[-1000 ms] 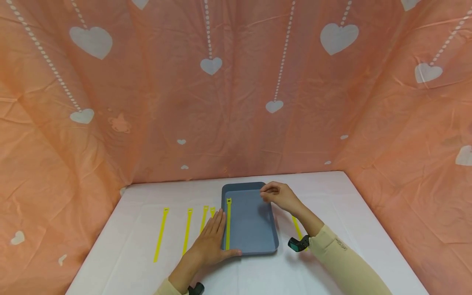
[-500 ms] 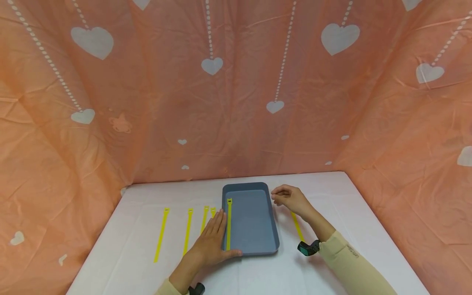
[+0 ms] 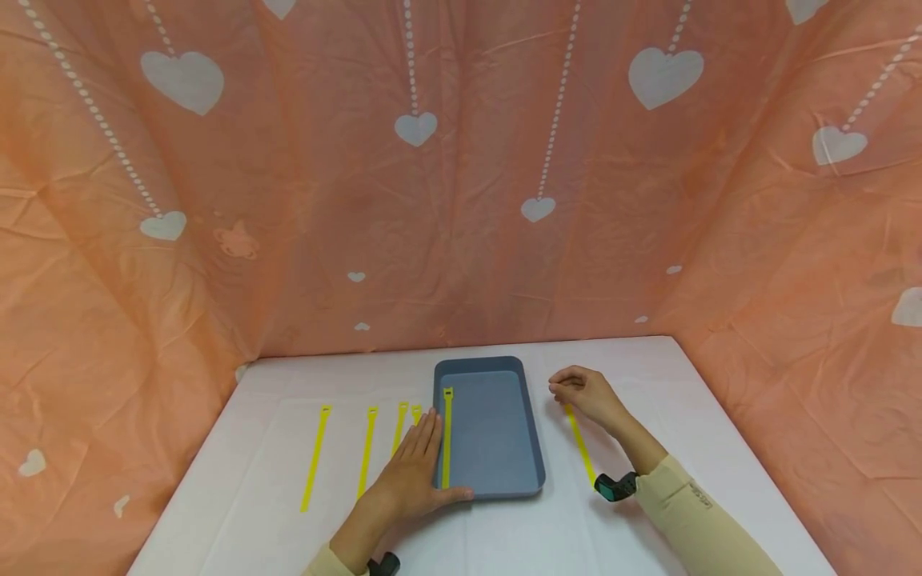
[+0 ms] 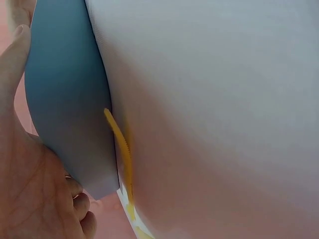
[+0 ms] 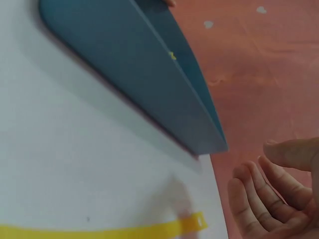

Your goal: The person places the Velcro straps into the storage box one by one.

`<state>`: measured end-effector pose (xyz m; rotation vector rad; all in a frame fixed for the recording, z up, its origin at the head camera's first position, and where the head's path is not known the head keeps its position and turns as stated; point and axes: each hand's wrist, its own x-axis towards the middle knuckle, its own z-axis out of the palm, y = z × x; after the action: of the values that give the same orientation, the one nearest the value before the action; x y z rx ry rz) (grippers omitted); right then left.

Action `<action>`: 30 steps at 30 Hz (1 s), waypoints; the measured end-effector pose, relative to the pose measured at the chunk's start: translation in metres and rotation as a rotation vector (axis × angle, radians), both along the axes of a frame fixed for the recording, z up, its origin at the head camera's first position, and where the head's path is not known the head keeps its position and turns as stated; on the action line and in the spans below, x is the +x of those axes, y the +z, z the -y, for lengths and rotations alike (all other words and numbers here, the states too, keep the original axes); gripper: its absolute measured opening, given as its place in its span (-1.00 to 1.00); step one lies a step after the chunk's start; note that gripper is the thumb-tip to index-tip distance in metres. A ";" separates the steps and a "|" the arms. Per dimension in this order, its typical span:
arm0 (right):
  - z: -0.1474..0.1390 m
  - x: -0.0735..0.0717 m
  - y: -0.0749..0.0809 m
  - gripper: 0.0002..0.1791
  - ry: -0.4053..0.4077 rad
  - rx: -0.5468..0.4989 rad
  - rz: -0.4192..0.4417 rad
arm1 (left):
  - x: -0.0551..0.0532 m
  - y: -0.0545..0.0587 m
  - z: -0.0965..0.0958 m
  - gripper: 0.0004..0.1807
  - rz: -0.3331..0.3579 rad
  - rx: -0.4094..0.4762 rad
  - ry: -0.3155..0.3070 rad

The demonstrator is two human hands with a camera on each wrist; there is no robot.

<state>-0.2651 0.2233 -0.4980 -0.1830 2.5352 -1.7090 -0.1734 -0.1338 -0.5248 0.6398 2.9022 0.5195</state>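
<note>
My left hand (image 3: 410, 472) rests along the left rim of a blue-grey tray (image 3: 497, 432), fingers straight and thumb lying across the near left corner. Inside the tray, near its left wall, lies one yellow cable strap (image 3: 447, 440) with a slotted head. To the right of the tray my right hand (image 3: 589, 394) hovers over the head end of another yellow strap (image 3: 580, 440) lying on the table. In the right wrist view its fingers (image 5: 269, 199) are loosely bent, thumb apart, with nothing between them, and that strap's slotted head (image 5: 199, 220) is below.
Left of the tray several more yellow straps lie lengthwise, among them a far-left strap (image 3: 314, 460) and a strap (image 3: 367, 448) closer in. My left hand partly covers the nearest ones. The white table (image 3: 648, 376) ends at an orange heart-print curtain (image 3: 461, 264) behind and at both sides.
My right hand has moved right, from over the tray's right rim to above the strap on the table beside it. The left hand and the tray have stayed put.
</note>
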 end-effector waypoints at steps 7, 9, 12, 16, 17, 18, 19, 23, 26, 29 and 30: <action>-0.009 -0.003 -0.010 -0.80 -0.045 0.026 0.003 | 0.001 0.000 0.001 0.50 -0.006 0.037 -0.018; -0.012 -0.004 -0.011 -0.80 -0.059 0.038 0.010 | 0.000 -0.002 0.001 0.51 -0.008 0.023 -0.015; -0.014 -0.005 -0.014 -0.80 -0.076 0.054 0.025 | -0.001 -0.002 0.001 0.51 -0.011 0.021 -0.013; -0.018 -0.007 -0.017 -0.79 -0.094 0.062 0.044 | 0.000 0.000 0.001 0.51 -0.003 0.043 -0.017; -0.018 -0.008 -0.017 -0.79 -0.094 0.064 0.044 | 0.001 0.001 0.001 0.51 0.000 0.050 -0.020; -0.019 -0.008 -0.017 -0.78 -0.094 0.067 0.044 | 0.001 0.002 0.001 0.52 0.002 0.048 -0.021; -0.019 -0.008 -0.018 -0.77 -0.095 0.069 0.043 | 0.001 0.002 0.001 0.52 0.004 0.041 -0.021; -0.020 -0.008 -0.019 -0.76 -0.105 0.083 0.040 | 0.001 0.000 0.001 0.52 0.006 0.026 -0.023; -0.021 -0.010 -0.022 -0.77 -0.114 0.094 0.035 | -0.001 -0.004 0.001 0.53 -0.004 0.015 -0.017; -0.023 -0.012 -0.025 -0.80 -0.119 0.094 0.029 | -0.003 -0.008 0.002 0.53 -0.017 0.002 -0.009; -0.023 -0.013 -0.026 -0.79 -0.112 0.095 0.022 | -0.004 -0.009 0.003 0.53 -0.024 0.004 -0.009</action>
<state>-0.2779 0.2467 -0.5240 -0.0157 2.6494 -1.6125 -0.1774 -0.1364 -0.5337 0.6633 2.9200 0.5206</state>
